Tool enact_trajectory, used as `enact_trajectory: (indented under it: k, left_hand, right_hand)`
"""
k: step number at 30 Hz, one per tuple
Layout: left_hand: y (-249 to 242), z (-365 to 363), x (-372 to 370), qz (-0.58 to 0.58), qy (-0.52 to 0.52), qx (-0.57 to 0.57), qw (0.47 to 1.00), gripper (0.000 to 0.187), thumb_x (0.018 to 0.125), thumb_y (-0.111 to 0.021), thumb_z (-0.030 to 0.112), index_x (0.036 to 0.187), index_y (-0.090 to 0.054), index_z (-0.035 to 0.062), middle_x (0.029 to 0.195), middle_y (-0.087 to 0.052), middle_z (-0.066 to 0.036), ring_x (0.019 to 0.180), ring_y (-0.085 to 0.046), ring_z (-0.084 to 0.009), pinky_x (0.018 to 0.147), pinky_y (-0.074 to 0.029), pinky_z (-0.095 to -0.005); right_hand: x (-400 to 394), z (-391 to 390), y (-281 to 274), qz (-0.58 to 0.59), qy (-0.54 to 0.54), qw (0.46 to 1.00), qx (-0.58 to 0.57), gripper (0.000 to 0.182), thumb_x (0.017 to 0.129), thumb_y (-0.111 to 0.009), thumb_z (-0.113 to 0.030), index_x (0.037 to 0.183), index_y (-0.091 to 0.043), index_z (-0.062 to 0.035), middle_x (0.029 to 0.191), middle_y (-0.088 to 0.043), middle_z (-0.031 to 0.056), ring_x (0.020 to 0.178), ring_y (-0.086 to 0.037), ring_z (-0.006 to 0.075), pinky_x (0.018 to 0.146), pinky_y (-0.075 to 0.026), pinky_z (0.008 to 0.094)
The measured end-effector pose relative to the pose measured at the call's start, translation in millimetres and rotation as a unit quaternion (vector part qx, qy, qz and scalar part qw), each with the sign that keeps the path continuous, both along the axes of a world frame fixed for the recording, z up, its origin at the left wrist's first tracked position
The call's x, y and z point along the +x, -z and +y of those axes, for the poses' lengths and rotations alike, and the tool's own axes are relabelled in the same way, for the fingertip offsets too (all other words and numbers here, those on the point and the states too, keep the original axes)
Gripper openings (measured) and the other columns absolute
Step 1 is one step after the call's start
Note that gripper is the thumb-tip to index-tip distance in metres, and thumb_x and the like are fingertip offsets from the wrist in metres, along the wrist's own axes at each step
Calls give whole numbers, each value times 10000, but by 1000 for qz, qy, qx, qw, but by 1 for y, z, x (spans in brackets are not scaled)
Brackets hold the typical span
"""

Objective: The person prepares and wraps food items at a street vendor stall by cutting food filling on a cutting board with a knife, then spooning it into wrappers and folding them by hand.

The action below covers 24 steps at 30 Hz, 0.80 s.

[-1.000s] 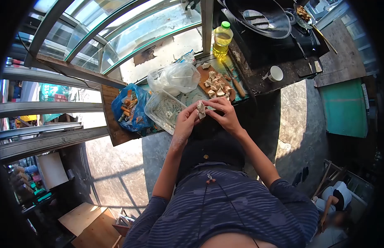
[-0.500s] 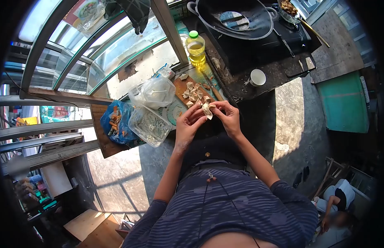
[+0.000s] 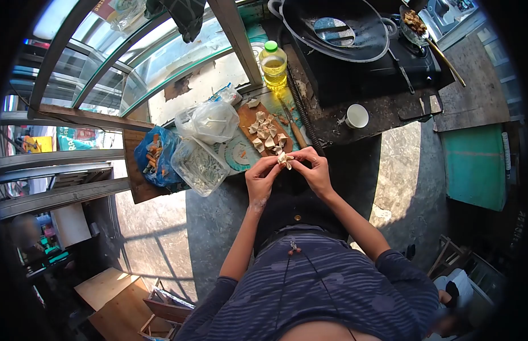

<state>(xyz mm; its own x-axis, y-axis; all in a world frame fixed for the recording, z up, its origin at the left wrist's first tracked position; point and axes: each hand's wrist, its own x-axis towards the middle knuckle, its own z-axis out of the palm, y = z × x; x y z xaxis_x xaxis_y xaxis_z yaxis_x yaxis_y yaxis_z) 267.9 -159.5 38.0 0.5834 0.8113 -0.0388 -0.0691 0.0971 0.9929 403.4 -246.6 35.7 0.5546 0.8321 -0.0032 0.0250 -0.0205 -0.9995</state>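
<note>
My left hand [image 3: 261, 178] and my right hand [image 3: 314, 175] meet in front of my waist, fingertips pinched on a small pale dumpling [image 3: 285, 159] with folded dough edges. Its underside is hidden by the fingers. Just beyond lies a wooden cutting board [image 3: 245, 116] bearing several similar folded dumplings [image 3: 265, 126]. A knife [image 3: 298, 135] with a wooden handle rests along the board's right side. To the left of my hands is a clear plastic container [image 3: 202, 169] with whitish residue inside.
A blue plastic bag [image 3: 156, 154] holding orange-brown pieces and a white plastic bag [image 3: 209, 121] sit at the left. Behind stands an oil bottle [image 3: 273, 67] with a green cap. A wok [image 3: 355, 48] sits on the stove; a white cup [image 3: 356, 116] stands near its edge.
The dumpling's dough, with a tip hanging down earlier, now looks more gathered between my fingertips. My hands have drawn slightly toward me, uncovering more of the board. The camera view has shifted a little.
</note>
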Motion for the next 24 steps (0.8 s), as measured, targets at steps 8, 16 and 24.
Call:
enact_trajectory:
  k: [8, 16, 24]
  left_hand:
    - [39, 19, 19, 2, -98, -97, 990, 209, 856, -656, 18, 1055, -655, -45, 936, -662, -71, 807, -644, -130, 732, -534, -249]
    - [94, 113, 19, 127, -183, -2, 975, 204, 853, -649, 50, 1023, -643, -61, 840, -679, -81, 686, -656, -125, 616, -537, -229]
    - [122, 147, 44, 252, -168, 38, 952, 130, 829, -636, 42, 928, -653, -40, 785, -683, -110, 596, -671, -161, 500, -514, -256]
  right_hand:
    - [63, -2, 11, 62, -26, 998, 12, 296, 856, -646, -126, 1148, -657, -76, 998, -656, 70, 889, -601, 98, 776, -465, 234]
    - [255, -16, 45, -325, 202, 870, -312, 280, 837, -630, -324, 994, -699, -102, 880, -696, 113, 836, -663, 278, 749, -510, 384]
    - [275, 3, 87, -317, 200, 861, -344, 344, 810, -671, -318, 995, -684, -28, 921, -689, 168, 882, -668, 312, 768, -514, 391]
